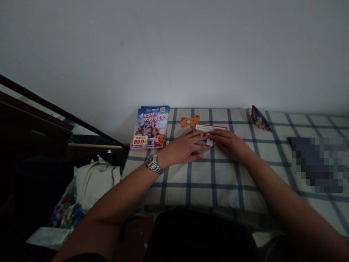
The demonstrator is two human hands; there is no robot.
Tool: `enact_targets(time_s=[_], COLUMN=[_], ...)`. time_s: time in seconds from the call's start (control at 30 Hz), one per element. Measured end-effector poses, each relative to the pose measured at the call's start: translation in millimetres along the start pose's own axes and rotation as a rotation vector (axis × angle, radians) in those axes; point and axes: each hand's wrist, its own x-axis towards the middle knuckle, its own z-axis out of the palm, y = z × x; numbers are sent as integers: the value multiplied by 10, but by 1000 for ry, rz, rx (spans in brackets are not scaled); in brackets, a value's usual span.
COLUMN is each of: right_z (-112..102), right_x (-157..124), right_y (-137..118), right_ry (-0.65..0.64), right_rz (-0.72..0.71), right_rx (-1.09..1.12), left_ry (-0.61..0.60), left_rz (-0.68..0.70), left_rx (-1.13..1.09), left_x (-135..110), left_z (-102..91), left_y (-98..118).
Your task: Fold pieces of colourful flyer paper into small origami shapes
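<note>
The left hand [189, 147] and right hand [230, 142] partly cover the red-edged paper [211, 127]; towards three o'clock, pixelation obscures a dark item [313, 163].

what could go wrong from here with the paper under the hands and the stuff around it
The paper might crease crookedly, since the left hand and right hand both cover part of it.
The flyers lie near the left edge of the checked cloth, so a bump from the wrist with the watch, close by, could push some off.
</note>
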Motion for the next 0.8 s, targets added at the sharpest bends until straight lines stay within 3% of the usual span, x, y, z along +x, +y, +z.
enact_targets(time_s=[0.8], right_z=[11], right_x=[-18], right_y=[-47], right_ry=[27], right_rz=[39], right_rx=[-48], left_ry=[11], left_rz=[-13], left_rx=[25], left_x=[21], left_z=[26], left_y=[20])
